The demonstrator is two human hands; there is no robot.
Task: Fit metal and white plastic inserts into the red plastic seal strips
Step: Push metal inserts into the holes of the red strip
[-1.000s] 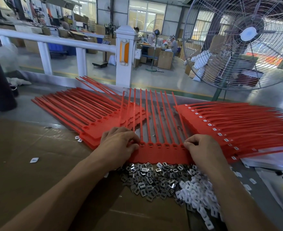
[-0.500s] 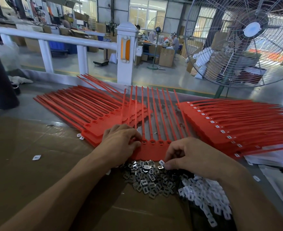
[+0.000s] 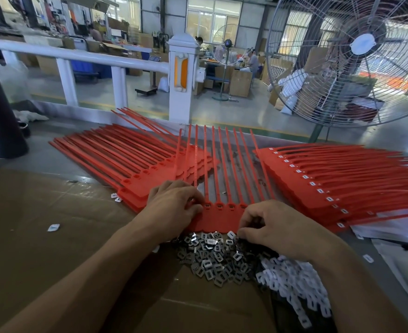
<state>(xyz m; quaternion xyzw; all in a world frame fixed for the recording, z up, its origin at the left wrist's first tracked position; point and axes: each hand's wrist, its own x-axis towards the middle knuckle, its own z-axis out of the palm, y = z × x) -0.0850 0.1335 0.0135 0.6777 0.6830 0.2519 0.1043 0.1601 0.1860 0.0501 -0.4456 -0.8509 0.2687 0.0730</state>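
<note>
Seal strip (image 3: 218,218): lying on the cardboard worktop (image 3: 42,248), tails fanning away.
Left hand (image 3: 174,204): fingers curling down, pinching the strip's left sockets.
Right hand (image 3: 277,230): fingertips closing on a piece in the metal inserts (image 3: 212,258); which piece, cannot tell.
White inserts (image 3: 294,289): heaping just right of the metal.
Stacks: unfilled (image 3: 116,159) left, filled (image 3: 342,179) right.

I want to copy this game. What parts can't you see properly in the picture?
Head view only:
- Right hand: its curled fingers hide whether they pinch a metal insert.
- Left hand covers that end of the red seal strip.
- White inserts: too small, blurred.
- Right stack of strips: cut off by the edge.
</note>
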